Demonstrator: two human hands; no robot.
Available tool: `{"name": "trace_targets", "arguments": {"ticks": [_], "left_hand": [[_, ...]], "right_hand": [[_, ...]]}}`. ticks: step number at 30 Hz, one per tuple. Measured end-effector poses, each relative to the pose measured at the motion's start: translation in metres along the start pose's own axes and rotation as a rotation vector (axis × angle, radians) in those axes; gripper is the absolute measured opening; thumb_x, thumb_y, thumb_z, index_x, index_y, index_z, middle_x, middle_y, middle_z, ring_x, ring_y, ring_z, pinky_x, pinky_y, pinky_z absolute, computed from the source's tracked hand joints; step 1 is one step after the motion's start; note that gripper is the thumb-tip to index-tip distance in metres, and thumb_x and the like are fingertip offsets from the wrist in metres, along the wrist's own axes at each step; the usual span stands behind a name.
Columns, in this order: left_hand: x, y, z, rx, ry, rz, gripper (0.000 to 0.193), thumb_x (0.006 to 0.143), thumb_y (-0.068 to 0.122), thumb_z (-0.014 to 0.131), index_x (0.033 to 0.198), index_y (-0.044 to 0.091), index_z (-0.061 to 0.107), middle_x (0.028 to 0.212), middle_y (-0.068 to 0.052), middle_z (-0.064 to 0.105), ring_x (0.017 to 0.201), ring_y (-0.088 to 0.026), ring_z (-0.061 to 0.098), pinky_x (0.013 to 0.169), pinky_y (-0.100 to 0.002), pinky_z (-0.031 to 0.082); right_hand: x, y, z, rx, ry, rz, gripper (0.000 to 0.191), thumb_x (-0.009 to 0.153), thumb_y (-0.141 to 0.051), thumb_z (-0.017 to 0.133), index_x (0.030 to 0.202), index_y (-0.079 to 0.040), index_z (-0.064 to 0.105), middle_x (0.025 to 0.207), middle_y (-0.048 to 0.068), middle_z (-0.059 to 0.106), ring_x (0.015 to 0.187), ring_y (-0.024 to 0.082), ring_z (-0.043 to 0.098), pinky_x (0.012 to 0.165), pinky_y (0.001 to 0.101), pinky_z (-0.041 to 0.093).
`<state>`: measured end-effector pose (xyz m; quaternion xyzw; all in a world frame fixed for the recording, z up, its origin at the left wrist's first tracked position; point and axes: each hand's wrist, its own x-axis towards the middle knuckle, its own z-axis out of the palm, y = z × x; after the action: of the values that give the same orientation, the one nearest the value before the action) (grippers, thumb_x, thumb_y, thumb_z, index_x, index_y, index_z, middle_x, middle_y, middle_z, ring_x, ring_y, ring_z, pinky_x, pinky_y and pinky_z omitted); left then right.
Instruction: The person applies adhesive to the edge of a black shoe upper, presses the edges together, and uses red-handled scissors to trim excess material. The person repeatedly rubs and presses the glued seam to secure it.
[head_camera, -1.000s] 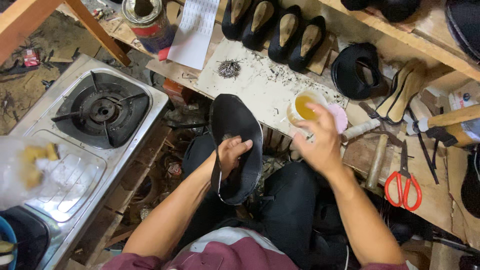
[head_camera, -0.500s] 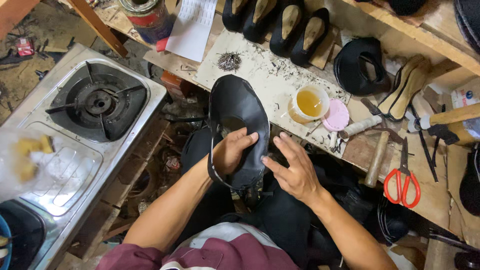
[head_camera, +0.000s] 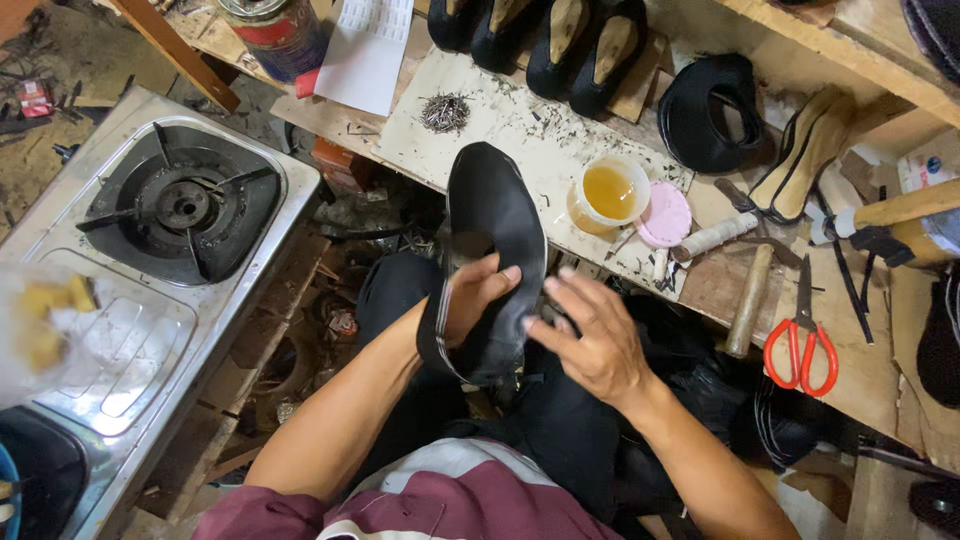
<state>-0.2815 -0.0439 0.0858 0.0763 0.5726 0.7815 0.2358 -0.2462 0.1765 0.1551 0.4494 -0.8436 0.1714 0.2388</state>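
Note:
A black shoe upper (head_camera: 492, 215) lies sole-side up over my lap, its toe pointing toward the workbench. My left hand (head_camera: 478, 296) is tucked into its heel end and grips it, thumb across the edge. My right hand (head_camera: 590, 335) rests beside it on the right, fingers spread and touching the shoe's side edge, holding nothing of its own. A small cup of yellow glue (head_camera: 608, 192) stands on the bench just beyond the shoe, with a pink lid (head_camera: 664, 215) next to it.
A steel gas stove (head_camera: 180, 205) sits at left. The wooden bench (head_camera: 520, 125) carries a pile of small nails (head_camera: 445, 112), a row of black shoes (head_camera: 560, 35), a hammer (head_camera: 748, 300), red-handled scissors (head_camera: 802, 350) and a tin can (head_camera: 275, 30).
My right hand left the glue cup and came back down to the shoe's right side. The left hand kept its hold and the shoe shifted slightly in my lap.

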Motion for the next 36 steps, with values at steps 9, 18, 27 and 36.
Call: {"name": "trace_targets", "arguments": {"ticks": [9,18,27,36], "left_hand": [[-0.005,-0.009,0.008,0.039,0.192,0.159,0.026,0.107,0.025,0.053,0.092,0.004,0.060,0.080,0.004,0.057,0.075,-0.005,0.051,0.067,-0.026,0.046],[-0.001,-0.049,0.064,0.142,0.490,0.430,0.022,0.109,0.021,0.055,0.095,0.003,0.056,0.085,0.001,0.054,0.078,-0.008,0.047,0.068,-0.028,0.043],[-0.021,-0.046,0.106,0.489,0.044,0.544,0.023,0.108,0.014,0.054,0.124,-0.002,0.056,0.108,-0.007,0.063,0.095,-0.016,0.059,0.086,-0.034,0.050],[-0.046,-0.098,0.164,0.307,-0.038,0.564,0.031,0.112,0.015,0.059,0.133,-0.005,0.048,0.122,-0.015,0.063,0.109,-0.021,0.061,0.100,-0.036,0.052]], "right_hand": [[-0.035,-0.017,0.021,0.224,0.186,0.514,0.049,0.085,0.002,0.072,0.133,-0.004,0.061,0.148,0.021,0.052,0.137,0.037,0.056,0.115,0.0450,0.049],[-0.080,-0.104,0.067,0.933,0.417,0.823,0.122,0.078,-0.010,0.088,0.163,-0.001,0.001,0.153,0.023,0.044,0.139,0.033,0.051,0.114,0.0445,0.043],[-0.133,-0.120,0.014,0.880,0.696,0.829,0.108,0.096,-0.013,0.081,0.170,-0.010,0.003,0.161,0.025,0.046,0.129,0.029,0.060,0.112,0.0436,0.050],[-0.143,-0.199,-0.007,0.734,0.924,1.091,0.121,0.082,-0.010,0.088,0.168,-0.009,0.003,0.159,0.021,0.045,0.124,0.025,0.060,0.105,0.0414,0.052]]}}
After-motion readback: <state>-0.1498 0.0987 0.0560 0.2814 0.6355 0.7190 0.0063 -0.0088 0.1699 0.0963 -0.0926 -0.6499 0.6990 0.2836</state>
